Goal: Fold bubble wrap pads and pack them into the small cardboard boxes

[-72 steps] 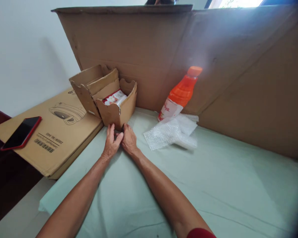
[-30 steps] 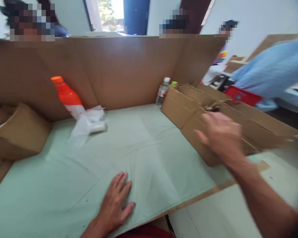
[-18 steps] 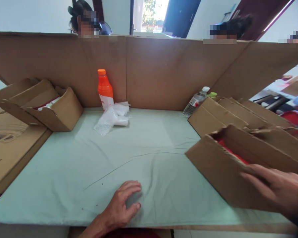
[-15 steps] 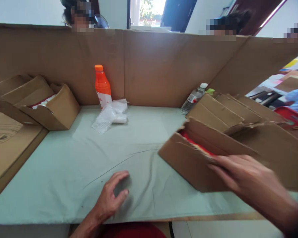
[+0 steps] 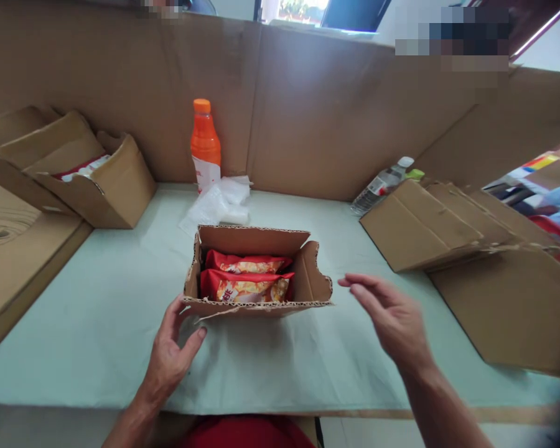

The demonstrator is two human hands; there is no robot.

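Left hand [image 5: 170, 354]: enters from the lower edge on a bare forearm, back of the hand facing the camera. Fingers extended upward and slightly spread, thumb angled out to the right. Grip open, nothing enclosed.

Right hand [image 5: 392, 317]: enters from the lower right on a bare forearm, raised and slightly blurred. Fingers [image 5: 354, 285] extended toward the left and loosely curved. Grip open and empty.

Both hands are well apart.

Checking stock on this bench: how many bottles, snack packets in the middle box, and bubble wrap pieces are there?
Bottles: 2, the orange bottle and the clear bottle
Red snack packets in the open box: 2 visible
Bubble wrap: 1
Total: 5
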